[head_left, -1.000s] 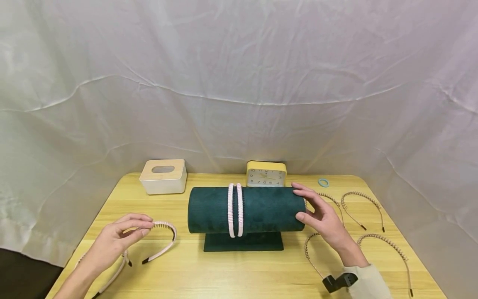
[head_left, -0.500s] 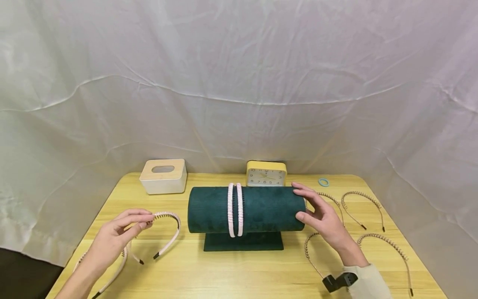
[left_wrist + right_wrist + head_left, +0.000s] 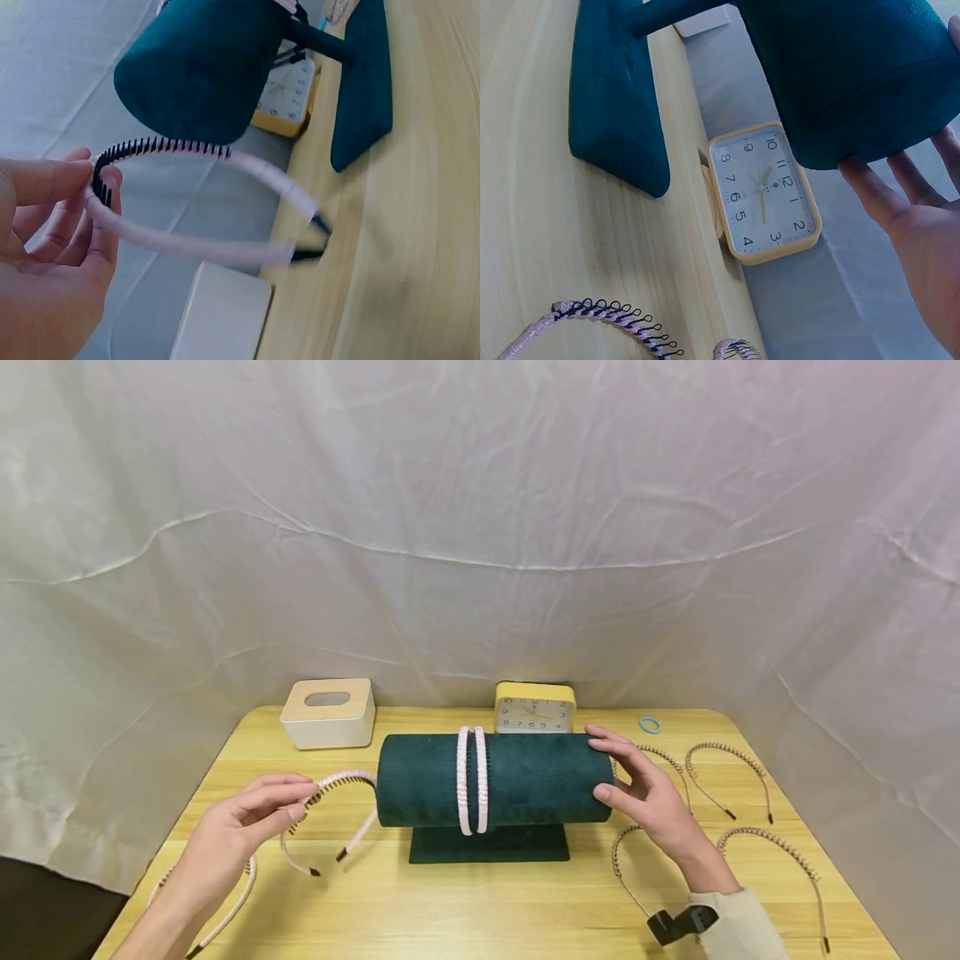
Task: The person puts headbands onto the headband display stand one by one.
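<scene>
Our left hand [image 3: 238,833] pinches a pink headband [image 3: 348,775] at its arch, ends hanging down, just beside the left end of a green roll [image 3: 547,778]; our right hand [image 3: 654,795], fingers loosely extended, rests on the other end. We would do well to pinch lightly but firmly, stop the comb teeth [image 3: 182,145] snagging, and steady the roll

The left hand [image 3: 221,833] pinches between thumb and fingertips, its bare forearm [image 3: 157,922] angled forward. The right hand [image 3: 654,797] is spread, thumb apart from gently bent fingers, its forearm in a pale sleeve [image 3: 742,928].
</scene>
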A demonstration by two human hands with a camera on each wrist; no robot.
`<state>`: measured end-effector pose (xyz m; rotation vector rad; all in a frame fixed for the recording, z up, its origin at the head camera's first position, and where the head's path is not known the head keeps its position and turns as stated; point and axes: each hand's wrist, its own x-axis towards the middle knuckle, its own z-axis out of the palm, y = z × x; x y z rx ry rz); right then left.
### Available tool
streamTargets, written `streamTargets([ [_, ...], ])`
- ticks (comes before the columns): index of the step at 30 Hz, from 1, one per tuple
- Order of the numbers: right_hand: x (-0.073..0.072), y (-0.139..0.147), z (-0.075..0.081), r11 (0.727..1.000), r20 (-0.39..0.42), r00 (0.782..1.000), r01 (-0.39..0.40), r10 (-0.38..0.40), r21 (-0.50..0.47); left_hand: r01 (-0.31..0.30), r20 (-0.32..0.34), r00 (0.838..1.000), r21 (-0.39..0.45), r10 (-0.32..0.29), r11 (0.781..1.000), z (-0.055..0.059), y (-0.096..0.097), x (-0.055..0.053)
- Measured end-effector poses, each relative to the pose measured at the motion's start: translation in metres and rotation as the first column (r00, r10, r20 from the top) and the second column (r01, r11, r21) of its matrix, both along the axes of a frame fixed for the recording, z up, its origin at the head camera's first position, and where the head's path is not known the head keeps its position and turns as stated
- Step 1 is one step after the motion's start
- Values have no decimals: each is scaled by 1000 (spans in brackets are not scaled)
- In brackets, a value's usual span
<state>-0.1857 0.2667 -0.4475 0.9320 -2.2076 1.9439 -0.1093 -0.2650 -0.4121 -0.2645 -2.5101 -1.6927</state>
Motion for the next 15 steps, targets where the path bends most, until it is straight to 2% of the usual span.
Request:
streamTargets([
  [6, 0, -1, 1, 1000, -5, 1000, 2, -2, 3, 26, 34, 999, 56, -28, 998, 6, 5, 3],
  [11, 0, -1, 1, 1000, -4, 1000, -1, 1, -3, 35, 43, 998, 52, -37, 998, 10, 9, 5],
  [15, 0, -1, 1, 1000, -3, 1000, -4, 4, -3, 57, 92, 993, 129, -70, 990, 12, 10, 7],
])
